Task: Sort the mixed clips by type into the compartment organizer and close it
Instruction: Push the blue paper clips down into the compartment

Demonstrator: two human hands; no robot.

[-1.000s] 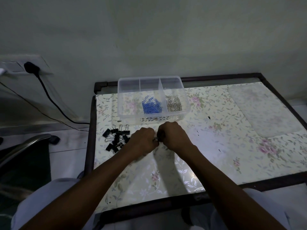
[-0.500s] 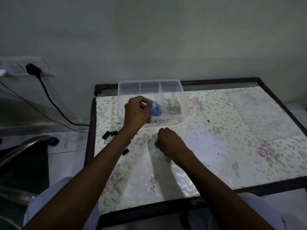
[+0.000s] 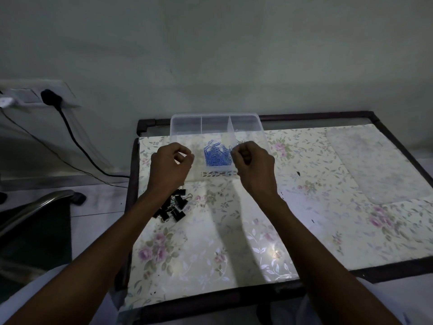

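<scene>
While both hands hover over the clear organizer (image 3: 216, 127), the left hand (image 3: 169, 166) sits above its left compartment and the right hand (image 3: 254, 165) over its right one, fingers curled; can't tell if either holds anything. Blue paper clips (image 3: 216, 156) fill the middle compartment, black binder clips (image 3: 174, 207) lie just in front of the organizer's left corner.

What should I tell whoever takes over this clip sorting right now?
Left hand: fingers curled, over the organizer's left compartment; nothing visible in its grip.
Right hand: fingers curled, over the right compartment; whether it holds a clip cannot be told.
Blue paper clips lie in the middle compartment. The right compartment is mostly hidden by the right hand.
The binder clips sit in a pile on the table, in front of the organizer to the left.
Left to do: move the binder clips into the left compartment, which looks empty, then close the organizer. No lid is clearly visible.
</scene>
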